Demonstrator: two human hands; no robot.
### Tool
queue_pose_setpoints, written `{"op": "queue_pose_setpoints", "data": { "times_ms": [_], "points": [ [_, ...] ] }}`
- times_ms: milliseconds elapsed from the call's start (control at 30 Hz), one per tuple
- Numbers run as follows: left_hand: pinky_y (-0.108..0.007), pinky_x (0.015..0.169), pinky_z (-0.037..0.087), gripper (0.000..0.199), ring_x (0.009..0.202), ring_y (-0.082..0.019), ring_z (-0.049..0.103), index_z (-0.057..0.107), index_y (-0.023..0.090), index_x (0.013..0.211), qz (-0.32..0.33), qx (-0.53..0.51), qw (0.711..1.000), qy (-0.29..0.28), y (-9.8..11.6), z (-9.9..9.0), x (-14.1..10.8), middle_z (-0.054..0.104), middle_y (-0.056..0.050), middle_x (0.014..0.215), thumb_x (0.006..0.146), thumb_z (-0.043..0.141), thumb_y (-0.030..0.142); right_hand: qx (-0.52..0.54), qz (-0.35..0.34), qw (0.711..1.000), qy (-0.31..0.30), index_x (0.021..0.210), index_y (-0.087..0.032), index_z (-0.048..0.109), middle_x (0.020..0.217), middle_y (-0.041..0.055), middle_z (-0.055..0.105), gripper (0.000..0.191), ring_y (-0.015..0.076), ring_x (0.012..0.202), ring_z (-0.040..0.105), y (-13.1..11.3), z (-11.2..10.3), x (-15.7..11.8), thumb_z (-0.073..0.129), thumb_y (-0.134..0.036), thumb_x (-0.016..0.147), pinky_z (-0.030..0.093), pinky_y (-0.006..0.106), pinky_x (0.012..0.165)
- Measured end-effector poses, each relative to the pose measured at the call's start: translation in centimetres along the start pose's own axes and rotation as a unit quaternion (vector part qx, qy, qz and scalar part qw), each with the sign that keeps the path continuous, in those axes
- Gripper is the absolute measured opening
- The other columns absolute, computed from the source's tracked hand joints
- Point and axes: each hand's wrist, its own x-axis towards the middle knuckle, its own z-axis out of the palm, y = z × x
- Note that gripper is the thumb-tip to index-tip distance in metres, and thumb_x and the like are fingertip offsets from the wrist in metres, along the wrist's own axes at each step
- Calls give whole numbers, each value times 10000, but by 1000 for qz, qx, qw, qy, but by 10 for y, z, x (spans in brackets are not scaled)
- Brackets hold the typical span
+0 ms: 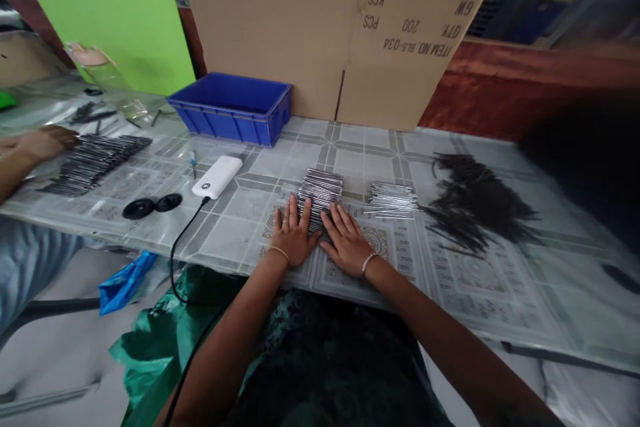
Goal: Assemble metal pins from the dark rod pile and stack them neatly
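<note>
A stack of thin metal rods [323,187] is seen on a table [273,170] covered in clear plastic, directly in front of the seated person. The near part of the stack is touched from both sides: the left hand [294,238] is laid palm down with fingers spread over its left edge, and the right hand [349,245] is placed likewise at its right edge. Nothing is gripped by either hand; the fingers are stretched out.

To the right, a smaller bundle of rods [391,199] is laid, and just beside it dark strips [477,197] are heaped. To the left, a white power bank [219,177] (a black cable [173,257] is plugged into it) is set near a blue bin [227,127]. Farther left, more rods [97,159] are touched by a co-worker's hand [47,142].
</note>
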Motion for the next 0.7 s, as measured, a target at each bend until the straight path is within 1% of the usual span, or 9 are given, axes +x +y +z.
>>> {"op": "queue_pose_setpoints", "data": {
  "times_ms": [100, 167, 233, 300, 367, 433, 500, 600, 700],
  "points": [
    [-595, 1168, 186, 842, 1479, -382, 79, 69, 134, 1550, 21, -17, 999, 23, -5, 4, 4, -43, -270, 1587, 926, 447, 555, 0, 17, 1000, 0, 1559, -164, 213, 1634, 145, 11, 656, 305, 1512, 11, -2, 4, 11, 416, -410, 986, 161, 517, 1206],
    [-590, 1162, 210, 901, 1479, -391, 45, 44, 130, 1549, 25, -27, 998, 50, -8, 4, 3, -72, -272, 1584, 904, 480, 583, 3, 19, 1000, 9, 1563, -184, 198, 1636, 133, -12, 654, 304, 1512, -6, -1, 3, 12, 415, -406, 988, 160, 526, 1205],
    [-587, 1160, 221, 955, 1479, -394, 17, 27, 126, 1549, 22, -29, 997, 65, -9, 3, 2, -91, -268, 1584, 881, 509, 609, 4, 26, 999, 20, 1566, -184, 178, 1635, 132, -27, 653, 301, 1512, -19, 2, 2, 11, 406, -399, 993, 155, 531, 1205],
    [-579, 1166, 213, 948, 1483, -382, 11, 37, 126, 1549, 24, -21, 998, 53, -8, -1, 5, -70, -256, 1591, 883, 506, 611, 4, 30, 999, 20, 1566, -189, 181, 1635, 131, -29, 642, 300, 1513, -18, 7, 0, 13, 400, -393, 998, 145, 536, 1205],
    [-570, 1177, 192, 889, 1488, -365, 24, 71, 129, 1550, 25, -6, 999, 24, -7, -6, 10, -27, -238, 1600, 907, 470, 595, 5, 29, 1000, 7, 1564, -204, 194, 1636, 127, -26, 629, 299, 1513, -7, 12, -1, 19, 405, -385, 1000, 142, 537, 1204],
    [-566, 1182, 182, 836, 1488, -359, 61, 100, 138, 1549, 21, 6, 1000, -5, -6, -9, 15, 3, -220, 1606, 926, 437, 582, 8, 22, 1000, -5, 1562, -220, 199, 1636, 123, -32, 625, 297, 1513, -4, 15, -2, 27, 416, -381, 999, 146, 531, 1204],
    [-570, 1182, 178, 814, 1483, -360, 125, 108, 142, 1549, 19, 16, 1000, -9, -6, -9, 18, 12, -219, 1606, 935, 416, 578, 13, 16, 1000, -8, 1562, -234, 199, 1638, 115, -35, 631, 297, 1513, -13, 17, -4, 32, 428, -393, 995, 152, 525, 1203],
    [-579, 1179, 180, 800, 1466, -356, 212, 108, 149, 1550, 29, 22, 999, 25, -7, -4, 19, 26, -224, 1603, 940, 389, 584, 22, 11, 1000, -3, 1559, -242, 211, 1641, 111, -14, 643, 299, 1513, -5, 19, -11, 24, 442, -423, 987, 162, 515, 1204],
    [-580, 1178, 186, 828, 1464, -356, 217, 95, 166, 1553, 38, 8, 998, 55, -9, 2, 17, 48, -214, 1605, 924, 400, 610, 26, 34, 999, 34, 1551, -235, 244, 1642, 106, 51, 606, 269, 1512, 77, 33, -24, -2, 420, -394, 993, 184, 491, 1207]
  ]
}}
